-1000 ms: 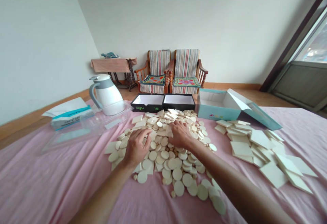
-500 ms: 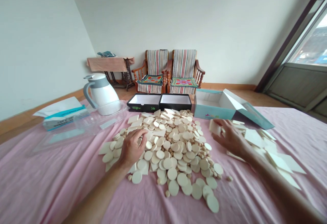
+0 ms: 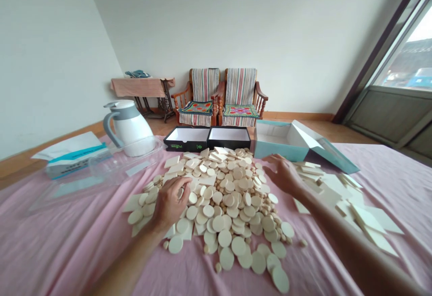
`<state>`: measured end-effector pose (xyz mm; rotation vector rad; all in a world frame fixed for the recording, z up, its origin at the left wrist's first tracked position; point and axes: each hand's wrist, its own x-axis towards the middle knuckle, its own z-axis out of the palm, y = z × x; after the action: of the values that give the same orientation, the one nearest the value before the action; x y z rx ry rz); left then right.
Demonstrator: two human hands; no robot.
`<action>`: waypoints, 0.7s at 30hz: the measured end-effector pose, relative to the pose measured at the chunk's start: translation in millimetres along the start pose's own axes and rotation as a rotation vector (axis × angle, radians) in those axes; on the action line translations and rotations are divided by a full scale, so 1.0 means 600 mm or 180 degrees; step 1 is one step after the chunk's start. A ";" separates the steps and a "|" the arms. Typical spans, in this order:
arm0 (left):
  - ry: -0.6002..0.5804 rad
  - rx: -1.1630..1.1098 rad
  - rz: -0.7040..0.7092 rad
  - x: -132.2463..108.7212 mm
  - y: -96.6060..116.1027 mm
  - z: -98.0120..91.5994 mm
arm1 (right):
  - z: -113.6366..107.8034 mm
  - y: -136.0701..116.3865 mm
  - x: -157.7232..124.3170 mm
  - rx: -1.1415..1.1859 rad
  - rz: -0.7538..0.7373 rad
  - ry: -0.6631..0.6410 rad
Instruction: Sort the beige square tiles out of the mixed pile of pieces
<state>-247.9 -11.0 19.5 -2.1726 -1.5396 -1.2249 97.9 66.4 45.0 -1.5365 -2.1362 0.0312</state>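
A heap of cream round discs [image 3: 229, 206], mixed with a few square pieces, lies on the pink cloth [image 3: 60, 246] in front of me. My left hand [image 3: 169, 202] rests on the heap's left side, fingers curled, thumb and forefinger pinched round a disc. My right hand [image 3: 284, 174] hovers low between the heap and a spread of cream square tiles [image 3: 340, 188] on the right. Its fingers are stretched out to the left and hold nothing.
Two black boxes [image 3: 187, 144] [image 3: 229, 143] and an open teal box [image 3: 286, 151] stand behind the heap. At the left are a white jug [image 3: 130, 127], a clear plastic tray [image 3: 101, 170] and a tissue box [image 3: 76, 157]. Two wooden chairs [image 3: 219, 98] stand by the far wall.
My right hand left the disc heap, carried a square piece over to the tile spread, and is now empty and coming back left. My left hand has stayed on the heap.
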 end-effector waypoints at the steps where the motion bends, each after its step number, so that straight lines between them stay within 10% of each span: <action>1: -0.0005 0.0007 0.0026 0.000 0.000 0.000 | 0.014 -0.013 0.020 0.0058 -0.0036 -0.0097; 12: 0.0019 0.0040 0.0158 0.000 0.001 -0.006 | 0.116 -0.082 0.123 -0.0063 0.0501 -0.0540; 21: 0.0008 0.0039 0.0211 -0.001 0.002 -0.006 | 0.007 -0.009 0.007 -0.0157 0.0095 0.0192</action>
<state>-248.6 -14.2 21.6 -2.1948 -1.4580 -1.1944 90.7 69.6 44.6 -1.5774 -2.0815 -0.0574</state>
